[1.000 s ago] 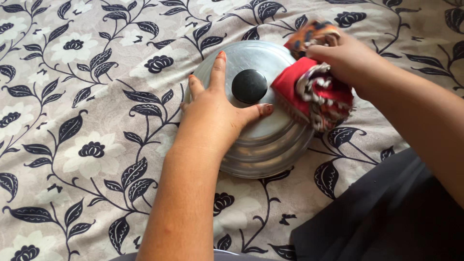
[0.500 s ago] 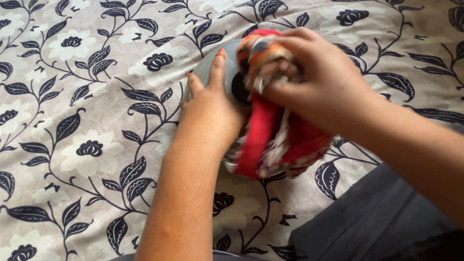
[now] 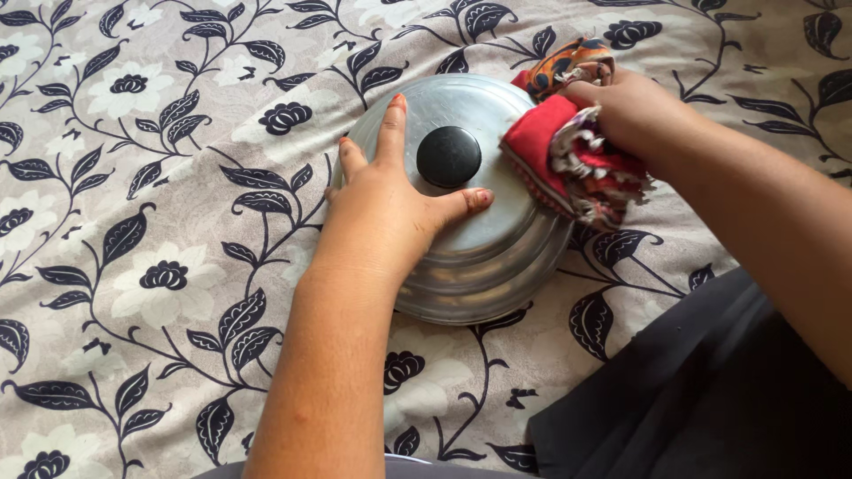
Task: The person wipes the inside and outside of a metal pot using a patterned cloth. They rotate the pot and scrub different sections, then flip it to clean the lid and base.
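A round silver metal lid (image 3: 484, 257) with a black knob (image 3: 448, 156) lies on the flowered bedsheet. My left hand (image 3: 390, 208) rests flat on the lid's left side, fingers spread, thumb just below the knob. My right hand (image 3: 626, 111) grips a bunched red and orange patterned cloth (image 3: 568, 160) and presses it on the lid's right edge.
The bedsheet (image 3: 151, 231) is pale grey with black leaves and flowers and covers the whole surface. A dark grey garment (image 3: 701, 399) fills the lower right corner beside the lid.
Half a second ago my right hand held the cloth over the lid's middle and knob. It has swept back to the right edge, uncovering the knob. My left hand stayed put.
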